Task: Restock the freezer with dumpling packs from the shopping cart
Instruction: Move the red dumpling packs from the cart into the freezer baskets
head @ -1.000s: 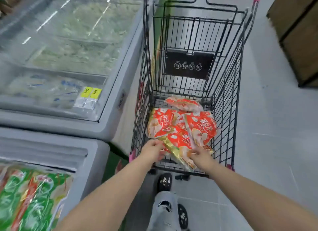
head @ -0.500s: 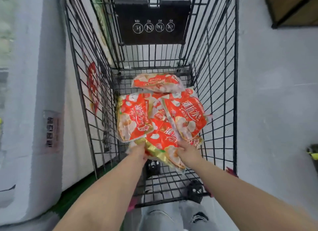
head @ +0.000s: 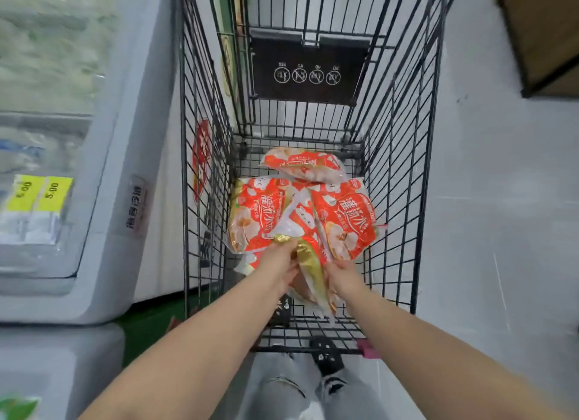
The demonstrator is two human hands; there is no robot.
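Several orange-red dumpling packs (head: 343,219) lie heaped in the black wire shopping cart (head: 404,156). Both my arms reach down into the cart. My left hand (head: 279,261) grips the gold-edged near end of a dumpling pack (head: 308,256) at the front of the heap. My right hand (head: 343,277) holds the same pack's right side, fingers curled under it. The grey chest freezer (head: 125,156) stands to the left of the cart, its glass lid fogged.
Yellow price tags (head: 39,192) sit on the freezer lid. A second freezer section (head: 62,366) is at lower left with a green pack (head: 17,408) at its corner. A wooden crate (head: 545,34) stands at upper right on the grey tile floor. My shoes show below the cart.
The view has tilted down and moved closer over the cart. Both hands have gathered the front pack's near end, which now stands up between them.
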